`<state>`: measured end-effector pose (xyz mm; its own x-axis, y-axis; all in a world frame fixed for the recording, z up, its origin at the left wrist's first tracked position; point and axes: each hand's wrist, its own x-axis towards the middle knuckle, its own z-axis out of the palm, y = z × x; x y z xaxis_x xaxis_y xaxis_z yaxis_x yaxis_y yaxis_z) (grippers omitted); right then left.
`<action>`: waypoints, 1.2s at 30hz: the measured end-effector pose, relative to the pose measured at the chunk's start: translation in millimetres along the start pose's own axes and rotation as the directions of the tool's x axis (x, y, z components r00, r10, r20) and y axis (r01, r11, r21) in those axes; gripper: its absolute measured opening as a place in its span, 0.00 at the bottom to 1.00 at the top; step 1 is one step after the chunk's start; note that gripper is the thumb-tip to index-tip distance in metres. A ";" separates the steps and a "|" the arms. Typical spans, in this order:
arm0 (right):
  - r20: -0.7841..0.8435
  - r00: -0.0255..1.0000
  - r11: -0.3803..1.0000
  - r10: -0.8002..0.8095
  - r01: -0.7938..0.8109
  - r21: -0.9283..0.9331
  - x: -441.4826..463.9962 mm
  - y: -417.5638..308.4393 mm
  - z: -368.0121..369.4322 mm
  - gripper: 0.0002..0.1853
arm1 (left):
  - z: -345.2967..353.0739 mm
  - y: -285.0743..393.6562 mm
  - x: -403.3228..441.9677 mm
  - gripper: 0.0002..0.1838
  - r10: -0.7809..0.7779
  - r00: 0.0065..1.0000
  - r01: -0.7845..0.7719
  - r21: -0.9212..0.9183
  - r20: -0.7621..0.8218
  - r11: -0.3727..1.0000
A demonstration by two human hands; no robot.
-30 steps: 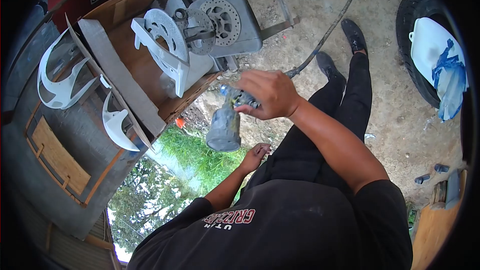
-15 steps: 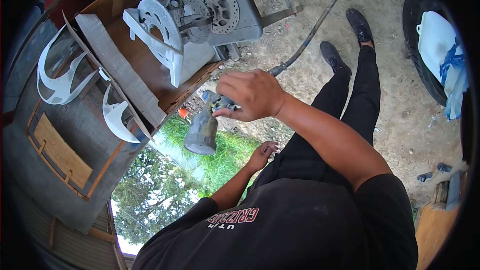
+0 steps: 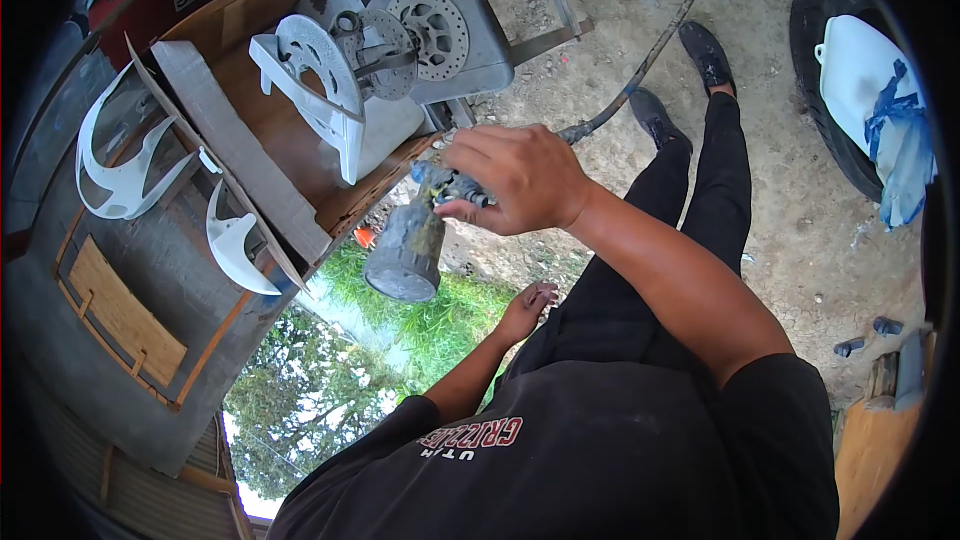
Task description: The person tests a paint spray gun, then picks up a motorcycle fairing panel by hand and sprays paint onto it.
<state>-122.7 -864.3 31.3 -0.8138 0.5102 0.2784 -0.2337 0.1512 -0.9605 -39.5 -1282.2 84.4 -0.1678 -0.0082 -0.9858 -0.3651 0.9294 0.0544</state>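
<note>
Item, spray gun [image 3: 418, 225]: just outside the near rim of the wooden box [image 3: 370, 192], nose turned towards it. Cup [image 3: 402, 258] slung beneath, which probably keeps its contents feeding.

Item, my right hand [image 3: 525, 180]: fingers wrapped closely round the gun's handle, thumb along the near side, a hold that seems meant to steady the weight. Whether I am squeezing the trigger, I cannot tell.

Item, hose [image 3: 655, 68]: trailing from the grip away from the box, apparently to keep the line off the work.

Item, white panel [image 3: 340, 135]: tilted over the box's opening, faces exposed, presumably for reach; its support is partly hidden.

Item, metal disc [image 3: 432, 35]: on a grey stool [image 3: 485, 68] beside the box.

Item, two curved white pieces [image 3: 105, 195] [image 3: 235, 245]: on the box's outer side, set apart, likely to prevent touching.

Item, my left hand [image 3: 527, 312]: well apart from the box, by my trousers, fingers loosely curled, nothing visible in them; seemingly idle.

Item, tyre [image 3: 808, 90]: farthest from the box, bearing a white container [image 3: 848, 65] and blue plastic [image 3: 905, 155].
</note>
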 end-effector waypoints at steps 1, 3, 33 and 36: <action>-0.027 1.000 1.000 -0.004 0.004 -0.011 -0.1 2.2 -3.4 0.30 | 0.6 -1.4 2.1 0.24 0.025 1.000 -0.025 -0.001 0.009 1.000; -0.082 0.996 1.000 -0.019 0.017 -0.022 3.2 5.0 -10.3 0.30 | 2.8 2.0 3.6 0.24 0.008 1.000 -0.008 -0.019 0.020 1.000; -0.076 0.981 0.982 -0.179 0.172 -0.080 81.3 14.8 -58.5 0.30 | 41.0 22.8 -1.0 0.24 -0.024 0.999 0.027 -0.125 0.023 0.992; -0.095 0.978 0.981 -0.185 0.177 -0.084 86.5 10.1 -59.0 0.29 | 42.2 29.1 -2.6 0.25 -0.056 0.998 0.060 -0.131 0.030 0.990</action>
<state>-164.0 -768.7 45.9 -0.7024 0.5512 0.4503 -0.3290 0.3095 -0.8921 -11.0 -1239.6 81.8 -0.1191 -0.0494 -0.9917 -0.4914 0.8708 0.0156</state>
